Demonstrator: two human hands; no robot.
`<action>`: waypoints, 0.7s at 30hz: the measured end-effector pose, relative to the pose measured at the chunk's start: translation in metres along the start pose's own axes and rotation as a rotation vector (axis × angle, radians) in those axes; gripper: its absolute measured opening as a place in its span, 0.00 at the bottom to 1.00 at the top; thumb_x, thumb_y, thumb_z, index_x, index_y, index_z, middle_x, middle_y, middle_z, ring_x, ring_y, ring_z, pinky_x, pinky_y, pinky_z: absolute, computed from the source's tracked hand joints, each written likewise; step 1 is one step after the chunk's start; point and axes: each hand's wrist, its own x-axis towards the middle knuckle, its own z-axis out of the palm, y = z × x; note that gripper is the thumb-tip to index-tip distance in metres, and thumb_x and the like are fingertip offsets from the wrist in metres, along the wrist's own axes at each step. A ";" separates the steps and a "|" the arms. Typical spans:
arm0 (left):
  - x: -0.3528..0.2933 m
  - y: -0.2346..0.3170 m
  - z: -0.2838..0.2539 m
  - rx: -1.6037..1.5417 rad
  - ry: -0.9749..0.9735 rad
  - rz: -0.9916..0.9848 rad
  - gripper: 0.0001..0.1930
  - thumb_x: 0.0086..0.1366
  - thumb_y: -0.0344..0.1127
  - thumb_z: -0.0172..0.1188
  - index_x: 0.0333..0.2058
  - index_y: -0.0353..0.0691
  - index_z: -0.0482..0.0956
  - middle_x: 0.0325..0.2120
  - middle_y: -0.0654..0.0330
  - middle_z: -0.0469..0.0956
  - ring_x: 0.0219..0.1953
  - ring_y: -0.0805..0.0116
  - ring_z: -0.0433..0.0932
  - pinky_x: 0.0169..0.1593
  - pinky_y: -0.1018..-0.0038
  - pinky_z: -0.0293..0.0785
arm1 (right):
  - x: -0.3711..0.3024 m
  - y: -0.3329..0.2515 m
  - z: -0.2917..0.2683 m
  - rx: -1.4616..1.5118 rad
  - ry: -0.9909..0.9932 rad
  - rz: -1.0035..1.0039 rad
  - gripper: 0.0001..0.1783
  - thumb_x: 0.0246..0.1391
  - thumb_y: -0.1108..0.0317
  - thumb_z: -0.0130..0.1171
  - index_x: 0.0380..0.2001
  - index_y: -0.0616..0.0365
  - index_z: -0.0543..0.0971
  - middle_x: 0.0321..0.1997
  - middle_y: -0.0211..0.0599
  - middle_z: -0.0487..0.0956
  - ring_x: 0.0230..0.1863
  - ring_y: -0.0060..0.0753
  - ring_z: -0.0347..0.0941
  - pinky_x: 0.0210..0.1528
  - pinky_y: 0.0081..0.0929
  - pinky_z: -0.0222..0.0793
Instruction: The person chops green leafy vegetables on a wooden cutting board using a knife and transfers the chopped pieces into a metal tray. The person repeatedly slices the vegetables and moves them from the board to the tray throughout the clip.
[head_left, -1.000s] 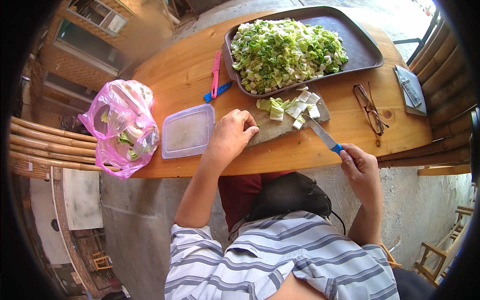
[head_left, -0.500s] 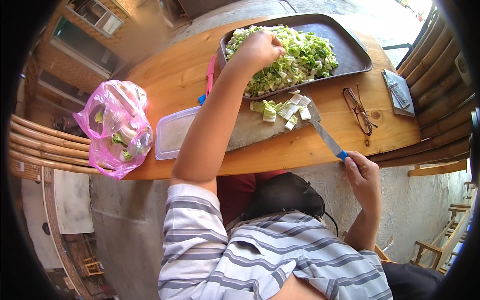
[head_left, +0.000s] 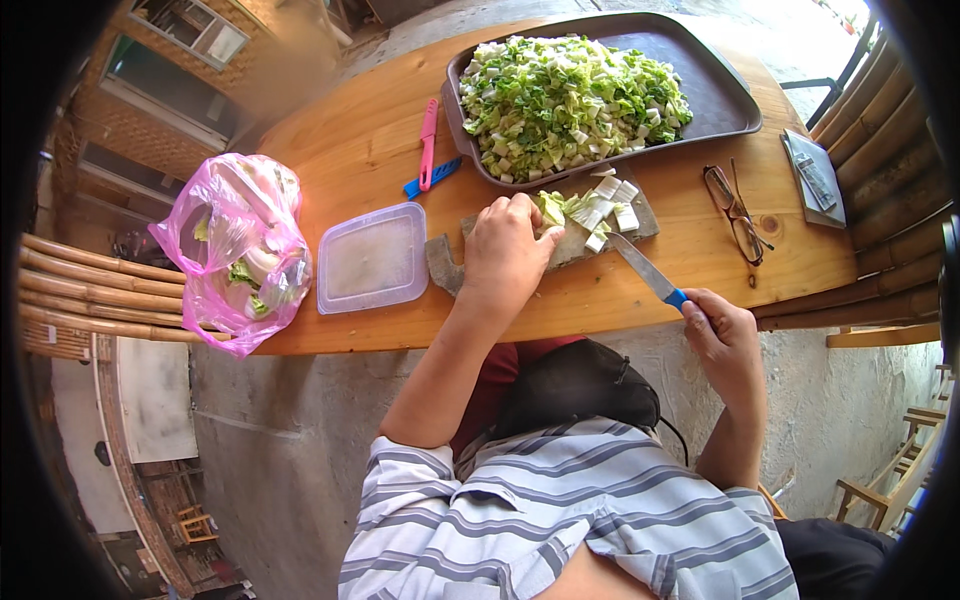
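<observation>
My right hand [head_left: 719,322] grips the blue handle of a small kitchen knife [head_left: 645,266]. The blade tip points at the chopped napa cabbage pieces [head_left: 598,207] on a worn cutting board [head_left: 570,250]. My left hand [head_left: 510,245] lies over the left part of the board, its fingers curled round the leafy end of these pieces and hiding some of them. Beyond the board, a dark tray [head_left: 715,95] carries a large heap of chopped cabbage [head_left: 575,100]; its right side shows bare.
On the wooden table [head_left: 350,120], a pink plastic bag [head_left: 240,255] of cabbage stands left of a clear lid [head_left: 372,257]. A pink knife [head_left: 429,145] and blue sheath [head_left: 433,178] lie beyond. Eyeglasses [head_left: 735,215] and a packet on a notebook [head_left: 812,178] are at right.
My left hand has come back from the heap on the tray to the cabbage pieces on the board. The right hand still holds the knife in nearly the same place.
</observation>
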 end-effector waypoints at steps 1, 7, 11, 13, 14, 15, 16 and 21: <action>0.003 0.001 -0.006 -0.116 -0.081 -0.088 0.14 0.60 0.41 0.70 0.32 0.36 0.80 0.30 0.54 0.82 0.34 0.57 0.81 0.41 0.64 0.77 | 0.000 -0.001 0.001 0.001 -0.004 0.004 0.10 0.64 0.71 0.57 0.44 0.66 0.81 0.17 0.24 0.66 0.19 0.13 0.58 0.21 0.20 0.54; -0.005 -0.043 -0.031 -0.362 -0.304 -0.201 0.13 0.59 0.38 0.71 0.34 0.34 0.83 0.27 0.56 0.84 0.30 0.69 0.81 0.37 0.71 0.76 | -0.004 0.000 0.003 0.015 -0.026 0.007 0.11 0.64 0.71 0.57 0.44 0.67 0.81 0.17 0.24 0.66 0.19 0.13 0.58 0.21 0.20 0.54; -0.016 -0.048 -0.045 -0.370 -0.384 -0.274 0.15 0.59 0.41 0.71 0.34 0.33 0.84 0.25 0.55 0.84 0.28 0.69 0.82 0.36 0.71 0.77 | -0.001 -0.001 0.015 0.086 -0.075 0.029 0.10 0.64 0.71 0.58 0.44 0.67 0.80 0.17 0.25 0.66 0.20 0.13 0.58 0.22 0.20 0.55; -0.020 -0.045 -0.051 -0.335 -0.415 -0.292 0.15 0.60 0.41 0.71 0.34 0.33 0.84 0.24 0.56 0.83 0.28 0.71 0.81 0.36 0.71 0.76 | 0.002 -0.004 0.023 0.025 -0.090 -0.003 0.10 0.64 0.71 0.58 0.44 0.66 0.80 0.17 0.30 0.67 0.20 0.16 0.59 0.22 0.22 0.57; -0.022 -0.045 -0.053 -0.329 -0.432 -0.309 0.14 0.60 0.40 0.71 0.35 0.33 0.83 0.23 0.57 0.82 0.27 0.72 0.80 0.35 0.72 0.75 | 0.003 -0.006 0.027 -0.006 -0.097 -0.019 0.10 0.64 0.71 0.58 0.44 0.65 0.80 0.17 0.32 0.67 0.20 0.17 0.60 0.23 0.23 0.58; -0.025 -0.044 -0.053 -0.324 -0.449 -0.324 0.13 0.60 0.39 0.71 0.35 0.33 0.83 0.23 0.58 0.82 0.27 0.74 0.79 0.35 0.72 0.74 | 0.005 -0.010 0.032 -0.039 -0.089 -0.051 0.10 0.64 0.70 0.58 0.44 0.65 0.80 0.18 0.35 0.68 0.20 0.20 0.61 0.23 0.24 0.59; -0.028 -0.044 -0.051 -0.305 -0.369 -0.319 0.14 0.60 0.39 0.72 0.36 0.34 0.83 0.25 0.58 0.82 0.28 0.72 0.79 0.36 0.71 0.75 | 0.006 -0.015 0.037 -0.071 -0.080 -0.083 0.10 0.64 0.70 0.58 0.44 0.64 0.80 0.18 0.39 0.69 0.19 0.23 0.63 0.24 0.26 0.61; -0.036 -0.038 -0.021 -0.119 0.184 -0.031 0.16 0.58 0.42 0.73 0.38 0.37 0.82 0.34 0.56 0.79 0.35 0.64 0.77 0.40 0.67 0.75 | 0.014 -0.024 0.051 -0.187 -0.055 -0.151 0.09 0.63 0.69 0.59 0.43 0.63 0.80 0.20 0.49 0.73 0.19 0.36 0.67 0.26 0.31 0.64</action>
